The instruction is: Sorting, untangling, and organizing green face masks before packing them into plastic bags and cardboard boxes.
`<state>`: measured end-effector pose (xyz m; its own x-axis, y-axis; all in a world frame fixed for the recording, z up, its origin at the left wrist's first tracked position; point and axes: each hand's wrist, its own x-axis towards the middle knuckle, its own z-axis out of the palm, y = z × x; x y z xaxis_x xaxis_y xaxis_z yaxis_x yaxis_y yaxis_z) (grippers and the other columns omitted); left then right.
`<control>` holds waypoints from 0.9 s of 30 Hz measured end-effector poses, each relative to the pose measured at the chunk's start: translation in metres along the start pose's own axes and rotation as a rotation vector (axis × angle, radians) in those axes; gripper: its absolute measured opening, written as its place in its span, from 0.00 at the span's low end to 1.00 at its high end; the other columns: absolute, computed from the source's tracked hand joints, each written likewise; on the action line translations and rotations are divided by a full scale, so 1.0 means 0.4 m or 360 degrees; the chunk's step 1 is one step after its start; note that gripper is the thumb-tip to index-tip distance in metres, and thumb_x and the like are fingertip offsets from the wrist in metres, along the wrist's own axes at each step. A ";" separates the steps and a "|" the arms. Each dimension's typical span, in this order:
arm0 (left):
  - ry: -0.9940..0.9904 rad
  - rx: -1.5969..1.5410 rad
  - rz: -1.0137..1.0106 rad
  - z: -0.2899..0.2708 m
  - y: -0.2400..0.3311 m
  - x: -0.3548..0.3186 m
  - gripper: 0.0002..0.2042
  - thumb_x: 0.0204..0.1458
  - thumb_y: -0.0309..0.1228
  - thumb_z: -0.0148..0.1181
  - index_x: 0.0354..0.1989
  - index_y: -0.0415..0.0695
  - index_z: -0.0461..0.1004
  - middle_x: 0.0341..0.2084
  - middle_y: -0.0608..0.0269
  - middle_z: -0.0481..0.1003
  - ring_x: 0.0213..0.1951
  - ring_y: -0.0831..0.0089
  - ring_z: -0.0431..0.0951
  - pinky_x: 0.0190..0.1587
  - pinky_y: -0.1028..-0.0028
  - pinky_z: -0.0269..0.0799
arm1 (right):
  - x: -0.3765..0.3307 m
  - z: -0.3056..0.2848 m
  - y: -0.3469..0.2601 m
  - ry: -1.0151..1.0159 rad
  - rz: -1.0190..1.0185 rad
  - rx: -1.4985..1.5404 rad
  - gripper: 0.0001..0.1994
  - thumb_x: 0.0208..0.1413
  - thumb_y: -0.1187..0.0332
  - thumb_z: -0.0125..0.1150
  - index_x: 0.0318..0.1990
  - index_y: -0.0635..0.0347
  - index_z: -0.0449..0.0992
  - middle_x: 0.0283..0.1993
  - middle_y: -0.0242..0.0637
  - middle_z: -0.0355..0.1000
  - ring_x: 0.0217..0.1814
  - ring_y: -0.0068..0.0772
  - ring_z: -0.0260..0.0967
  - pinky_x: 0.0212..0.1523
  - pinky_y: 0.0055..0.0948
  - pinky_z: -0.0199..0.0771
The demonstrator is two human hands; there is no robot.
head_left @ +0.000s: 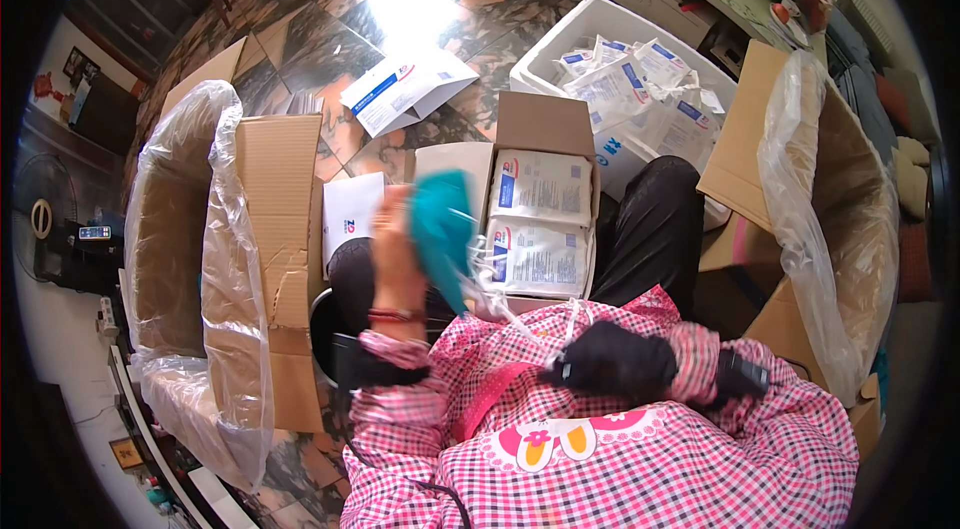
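While we grip a teal bundle (443, 229), our left hand (393, 244) is up by the little box.

So the bundle sits right against the left hand, on its right side, fingers closed on it, all a bit blurry, with white cords (490, 297) trailing from its lower right toward our lap. From this view it overlaps the left side of the small open cardboard box (546, 121), where two stacks of white packets (540, 257) sit; can't tell if it touches. Our right hand (615, 364), in black, is lower and to the right, apart from the bundle, over the pink checked apron (600, 474). White cord shows near its fingertips, but we honestly can't tell if it's pinching any or just loosely curled.
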<state>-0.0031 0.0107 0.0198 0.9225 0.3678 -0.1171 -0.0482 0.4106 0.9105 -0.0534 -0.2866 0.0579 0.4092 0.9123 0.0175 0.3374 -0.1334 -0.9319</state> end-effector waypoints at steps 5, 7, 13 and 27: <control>-0.0119 0.0243 0.0037 -0.058 0.045 0.048 0.10 0.67 0.36 0.53 0.37 0.47 0.77 0.27 0.71 0.76 0.25 0.84 0.76 0.27 0.83 0.74 | -0.078 -0.003 0.084 0.1061 0.0071 0.1440 0.11 0.62 0.68 0.59 0.46 0.65 0.80 0.47 0.50 0.78 0.52 0.36 0.77 0.47 0.35 0.78; -0.0282 0.0191 0.0038 -0.052 0.011 0.041 0.10 0.67 0.36 0.53 0.37 0.47 0.77 0.27 0.74 0.76 0.25 0.86 0.74 0.26 0.83 0.71 | -0.114 -0.107 0.035 0.1239 0.0166 0.1189 0.13 0.65 0.67 0.55 0.52 0.62 0.75 0.50 0.48 0.76 0.52 0.34 0.76 0.47 0.32 0.79; -0.0393 -0.0232 -0.0105 0.019 -0.022 0.020 0.12 0.69 0.38 0.48 0.39 0.46 0.75 0.26 0.74 0.73 0.23 0.87 0.70 0.25 0.86 0.67 | -0.403 -0.427 -0.152 0.1450 -0.0706 0.0554 0.23 0.72 0.62 0.44 0.71 0.54 0.58 0.61 0.43 0.69 0.52 0.27 0.75 0.47 0.24 0.81; -0.0457 0.0341 0.0193 0.047 0.009 -0.003 0.11 0.67 0.34 0.53 0.40 0.39 0.76 0.40 0.69 0.73 0.41 0.82 0.72 0.46 0.81 0.68 | 0.060 -0.204 -0.047 0.1600 0.0709 0.0223 0.10 0.62 0.66 0.63 0.46 0.62 0.77 0.36 0.29 0.75 0.41 0.22 0.76 0.35 0.20 0.73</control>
<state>0.0027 -0.0038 0.0305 0.9863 0.1417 0.0846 -0.1101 0.1835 0.9768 0.0191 -0.2939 0.1055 0.9932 0.0549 -0.1025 -0.0842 -0.2683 -0.9597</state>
